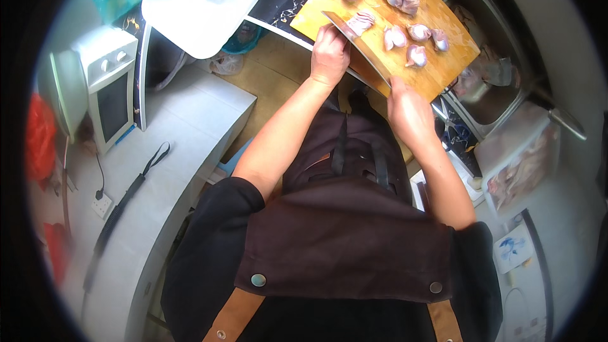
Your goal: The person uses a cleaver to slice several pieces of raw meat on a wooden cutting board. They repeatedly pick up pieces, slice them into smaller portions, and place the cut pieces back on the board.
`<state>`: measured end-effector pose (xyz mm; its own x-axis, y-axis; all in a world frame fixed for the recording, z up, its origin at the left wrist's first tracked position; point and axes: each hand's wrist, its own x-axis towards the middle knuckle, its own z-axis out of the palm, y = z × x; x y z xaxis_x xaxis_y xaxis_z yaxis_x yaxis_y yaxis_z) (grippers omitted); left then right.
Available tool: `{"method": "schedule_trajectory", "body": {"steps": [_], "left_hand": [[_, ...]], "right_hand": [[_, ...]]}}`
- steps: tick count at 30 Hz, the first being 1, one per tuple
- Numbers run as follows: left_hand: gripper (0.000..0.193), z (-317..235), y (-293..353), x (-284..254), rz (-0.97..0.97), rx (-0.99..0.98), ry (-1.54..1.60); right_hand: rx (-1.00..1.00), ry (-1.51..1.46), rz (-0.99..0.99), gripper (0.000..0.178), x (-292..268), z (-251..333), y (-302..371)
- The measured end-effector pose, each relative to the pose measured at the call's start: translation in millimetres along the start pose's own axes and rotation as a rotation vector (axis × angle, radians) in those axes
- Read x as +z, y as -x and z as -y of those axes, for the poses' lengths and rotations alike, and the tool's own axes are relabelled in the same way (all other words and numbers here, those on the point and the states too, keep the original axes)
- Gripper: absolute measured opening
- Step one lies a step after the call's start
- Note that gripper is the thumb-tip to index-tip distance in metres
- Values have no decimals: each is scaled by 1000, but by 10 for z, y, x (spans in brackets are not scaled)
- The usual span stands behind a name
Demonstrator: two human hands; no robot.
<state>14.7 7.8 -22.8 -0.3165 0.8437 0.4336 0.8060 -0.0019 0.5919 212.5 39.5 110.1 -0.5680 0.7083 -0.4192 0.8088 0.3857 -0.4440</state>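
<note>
A yellow wooden cutting board (465,47) lies before me with several pink-purple pieces of raw meat (394,37) spread over it. My right hand (410,111) is closed round the handle end of a wide-bladed knife (361,44), at the board's near edge. The blade slants up and left, beside a striped-looking piece of meat (361,22). Close against the blade's far end, my left hand (329,54) has its fingers curled. Its fingertips are partly hidden, so whether it grips the blade cannot be made out.
To the left of the board stands a white plastic basin (189,25). A metal sink (506,104) is on the right, with a clear container of raw meat (520,163) nearer me. Farther left, a small white oven (114,88) stands by a grey-white counter (190,107).
</note>
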Motion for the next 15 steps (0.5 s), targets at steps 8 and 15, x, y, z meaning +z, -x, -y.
{"method": "schedule_trajectory", "body": {"steps": [8, 15], "left_hand": [[24, -14, 25, -11, 33, -12, -18], [16, -28, -44, -39, -3, -10, 37]], "right_hand": [[-59, -102, -40, 17, 148, 218, -595], [25, -180, 16, 18, 142, -313, -137]]}}
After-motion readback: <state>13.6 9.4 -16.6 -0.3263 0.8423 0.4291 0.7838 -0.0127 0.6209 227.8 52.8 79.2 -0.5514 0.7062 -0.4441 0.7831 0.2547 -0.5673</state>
